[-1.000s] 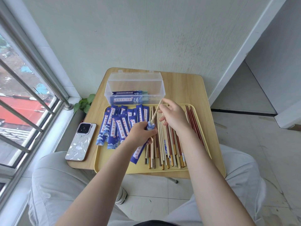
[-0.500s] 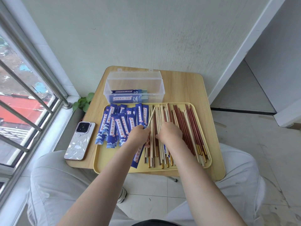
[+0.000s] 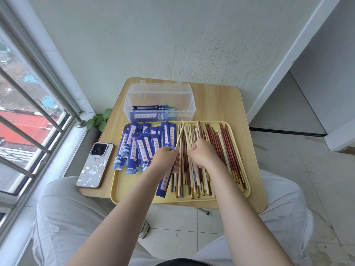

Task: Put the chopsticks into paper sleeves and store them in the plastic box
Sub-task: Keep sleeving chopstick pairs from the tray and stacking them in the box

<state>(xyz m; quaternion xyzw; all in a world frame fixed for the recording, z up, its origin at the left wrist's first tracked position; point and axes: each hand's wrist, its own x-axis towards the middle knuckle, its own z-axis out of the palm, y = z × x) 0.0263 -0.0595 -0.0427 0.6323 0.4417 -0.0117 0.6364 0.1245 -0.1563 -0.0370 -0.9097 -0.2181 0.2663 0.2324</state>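
Nearest the viewer, a blue paper sleeve (image 3: 166,181) is held in the grip of the left hand (image 3: 166,159), fingers curled round its upper end, apparently so the mouth is kept steady; one pale chopstick (image 3: 179,134) is already lodged in it and juts up and away. Beside it, the right hand (image 3: 202,153) is lowered, fingers curled, onto the loose chopsticks (image 3: 213,150) spread over the yellow tray (image 3: 134,196), probably so a partner can be pinched out; whether one is actually gripped cannot be told. Spare sleeves (image 3: 142,146) are fanned on the tray's left, within reach. Farthest, the open plastic box (image 3: 160,104) is set on the surface (image 3: 219,104), finished sets already stored inside.
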